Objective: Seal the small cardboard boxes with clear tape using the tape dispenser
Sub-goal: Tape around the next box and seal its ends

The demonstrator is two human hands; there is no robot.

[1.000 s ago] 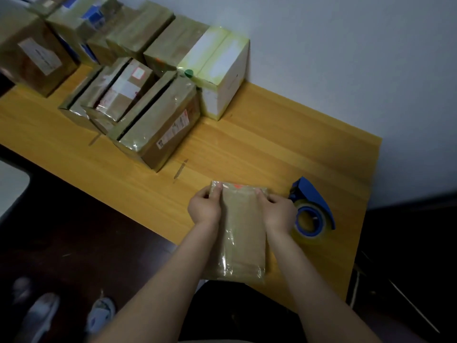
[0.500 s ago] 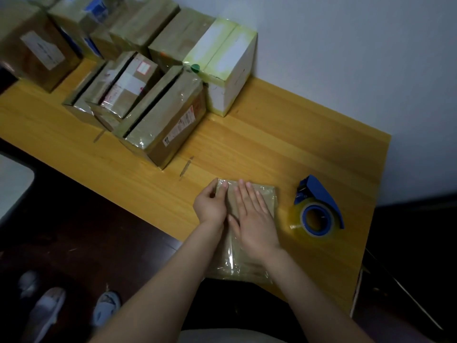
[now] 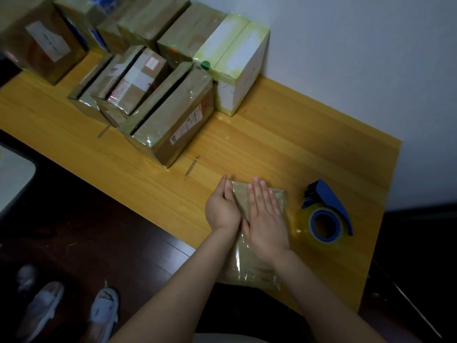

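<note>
a single wide-angle camera on the person's head looks forward and steeply down across a wooden table (image 3: 272, 134) toward a white wall (image 3: 346, 58), left hand (image 3: 222, 209) and right hand (image 3: 268, 224) close below.

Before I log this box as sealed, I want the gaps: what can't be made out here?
Head view only.
- Small cardboard box top seam: covered by the left hand and right hand.
- Label print on the large taped box: too small.
- Far-left brown box: blurred, cut by the frame edge.
</note>
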